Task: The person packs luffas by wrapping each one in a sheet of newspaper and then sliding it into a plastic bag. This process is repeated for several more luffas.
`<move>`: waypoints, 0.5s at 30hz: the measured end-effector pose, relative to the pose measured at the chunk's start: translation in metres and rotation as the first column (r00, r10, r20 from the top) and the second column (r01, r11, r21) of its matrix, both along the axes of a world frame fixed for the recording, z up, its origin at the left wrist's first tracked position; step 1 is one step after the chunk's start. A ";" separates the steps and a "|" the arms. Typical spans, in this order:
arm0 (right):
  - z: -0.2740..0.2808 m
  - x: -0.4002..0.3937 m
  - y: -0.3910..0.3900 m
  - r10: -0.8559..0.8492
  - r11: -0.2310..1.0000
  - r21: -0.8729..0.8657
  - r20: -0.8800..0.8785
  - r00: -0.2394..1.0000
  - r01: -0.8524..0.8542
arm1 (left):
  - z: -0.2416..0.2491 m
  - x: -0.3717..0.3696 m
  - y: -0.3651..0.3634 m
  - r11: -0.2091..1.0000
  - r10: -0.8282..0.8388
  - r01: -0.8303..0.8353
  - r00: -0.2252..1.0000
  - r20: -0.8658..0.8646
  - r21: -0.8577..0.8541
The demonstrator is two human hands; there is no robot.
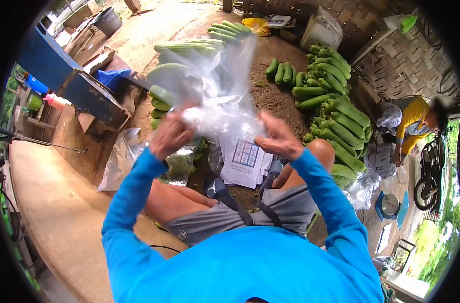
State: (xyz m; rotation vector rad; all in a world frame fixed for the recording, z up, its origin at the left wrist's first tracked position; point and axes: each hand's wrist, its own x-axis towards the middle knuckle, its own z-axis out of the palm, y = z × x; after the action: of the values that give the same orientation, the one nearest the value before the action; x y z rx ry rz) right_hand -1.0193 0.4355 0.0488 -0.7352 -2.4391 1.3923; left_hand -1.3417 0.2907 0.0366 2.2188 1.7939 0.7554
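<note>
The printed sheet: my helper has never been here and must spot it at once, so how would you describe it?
Find the wearer's gray shorts, then look ahead, between the dark shoes, just below the clear plastic bag. The sheet is white, on top of other papers. Its dark-bordered grid of small boxes, with print beneath, sets it apart from them.

The dirt floor [278, 108] carries green cucumber-like vegetables [343, 126] and papers [242, 169].

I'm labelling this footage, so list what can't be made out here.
All in the head view:
Left hand and right hand: exact grip, motion-blurred.
Plastic bag: contents, if any, lost in blur and glare.
White sheet: print too small to read.
Green vegetables behind the bag: partly hidden by it.
</note>
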 end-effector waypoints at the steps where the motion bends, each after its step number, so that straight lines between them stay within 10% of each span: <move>1: -0.045 0.015 0.004 -0.059 0.997 -0.043 0.147 0.987 0.066 | -0.061 -0.014 0.016 0.784 0.162 0.024 0.957 0.242 -0.620; 2: -0.064 0.022 0.012 -0.061 0.939 -0.343 -0.054 0.997 0.039 | -0.051 -0.020 0.025 0.691 0.084 -0.125 0.992 -0.092 -0.712; 4: -0.078 0.030 0.045 -0.276 0.939 -0.289 -0.300 0.913 0.189 | -0.070 -0.078 0.038 0.995 0.067 -0.059 0.993 0.097 -0.079; 5: -0.036 0.026 0.066 -0.097 0.720 0.610 -0.385 0.918 0.332 | 0.009 -0.059 0.036 0.931 0.356 -0.217 0.726 -0.588 0.295; 6: 0.007 0.028 0.067 -0.236 0.886 0.295 -0.376 0.896 0.358 | 0.014 -0.121 0.024 0.778 0.480 0.285 0.306 -0.822 0.560; 7: 0.042 0.032 0.072 -0.372 0.925 -0.043 -0.320 0.871 0.379 | -0.009 -0.110 0.022 0.814 0.410 0.275 0.351 -0.842 0.511; 8: 0.065 0.041 0.090 -0.184 0.789 0.452 -0.473 0.862 0.416 | -0.012 -0.107 0.040 0.773 0.415 0.250 0.496 -0.763 0.583; 9: 0.094 0.036 0.080 0.036 0.885 0.360 -0.685 0.727 0.296 | -0.014 -0.104 0.051 0.727 0.411 0.216 0.624 -0.664 0.652; 10: 0.056 0.028 0.077 -0.376 0.878 -0.117 -0.769 0.518 0.464 | -0.014 -0.100 0.051 0.692 0.391 0.167 0.732 -0.558 0.703; 12: 0.024 0.038 0.104 -0.321 0.942 0.037 -0.187 0.929 0.333 | -0.014 -0.072 0.057 0.651 0.358 0.117 0.824 -0.439 0.750; 14: -0.035 0.066 0.129 -0.367 0.883 -0.354 -0.113 0.923 0.308 | -0.015 -0.024 0.072 0.999 -0.020 0.022 0.997 0.076 -0.031; 15: -0.030 0.055 0.123 -0.410 0.912 -0.063 -0.189 0.892 0.405 | -0.009 -0.032 0.089 0.973 -0.033 0.041 0.999 -0.037 0.228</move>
State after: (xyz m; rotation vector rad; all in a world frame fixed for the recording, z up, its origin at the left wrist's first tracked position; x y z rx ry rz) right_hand -0.9642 0.5580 0.0188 -0.9929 -1.9725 1.2568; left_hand -1.3741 0.3795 0.0279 2.4133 1.7537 0.9666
